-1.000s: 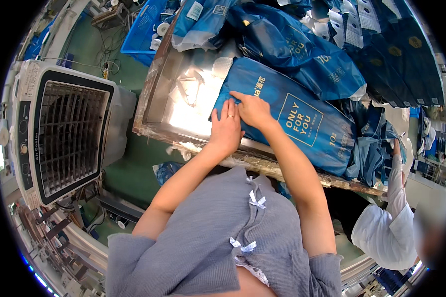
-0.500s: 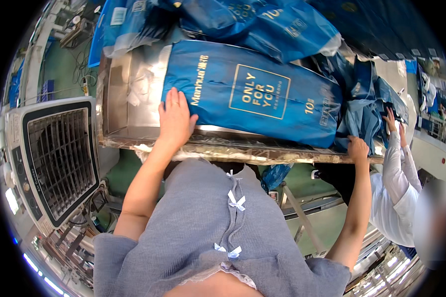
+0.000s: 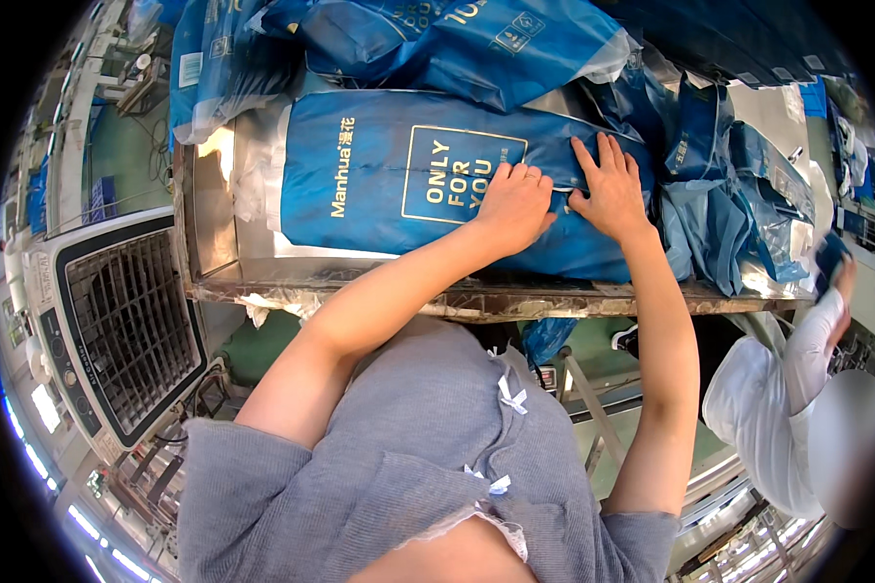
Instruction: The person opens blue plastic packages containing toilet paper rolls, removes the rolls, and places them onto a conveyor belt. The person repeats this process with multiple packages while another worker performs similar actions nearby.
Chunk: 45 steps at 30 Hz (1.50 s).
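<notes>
A large blue plastic package (image 3: 360,185) with gold print lies flat across the metal-topped table in front of me. My left hand (image 3: 517,209) is on its right half, fingers curled and closed on the blue film, which creases beside the fingertips. Just to the right, my right hand (image 3: 612,192) rests on the right end of the package, fingers spread, palm down. Crumpled blue plastic bags (image 3: 715,228) lie to the right of the package. More blue packages (image 3: 476,44) are heaped behind it.
The table's worn front edge (image 3: 437,299) runs close to my body. An air cooler (image 3: 126,321) stands at the left. At the right, a co-worker in a white top (image 3: 763,418) has a hand raised with something dark blue. A blue bag (image 3: 547,340) hangs below the table.
My left hand has moved right, from the package's left end onto its right half. My right hand has left the table edge for the package. The co-worker's hand has moved away from the crumpled bags.
</notes>
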### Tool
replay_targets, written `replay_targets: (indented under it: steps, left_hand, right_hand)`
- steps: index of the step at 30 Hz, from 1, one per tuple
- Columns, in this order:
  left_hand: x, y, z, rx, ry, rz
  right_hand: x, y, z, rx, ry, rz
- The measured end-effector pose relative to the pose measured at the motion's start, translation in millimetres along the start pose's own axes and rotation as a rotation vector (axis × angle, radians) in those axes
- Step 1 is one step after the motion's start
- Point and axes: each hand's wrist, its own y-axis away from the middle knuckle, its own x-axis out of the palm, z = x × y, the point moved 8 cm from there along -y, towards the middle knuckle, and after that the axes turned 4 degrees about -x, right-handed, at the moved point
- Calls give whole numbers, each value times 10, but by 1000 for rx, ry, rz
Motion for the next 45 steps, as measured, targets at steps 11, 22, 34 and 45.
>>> replay_targets:
  steps: [11, 22, 34, 45]
  left_hand:
    - [-602, 780, -182, 75, 361, 172]
    - [-1095, 1468, 528, -34, 281, 254]
    - [-160, 848, 78, 115, 293, 417]
    - [357, 233, -626, 69, 391, 492]
  right_hand:
    - [28, -704, -530, 158, -64, -155]
    - [153, -1370, -496, 367, -160, 1]
    - [120, 394, -308, 516, -208, 34]
    - [641, 747, -366, 537, -313, 38]
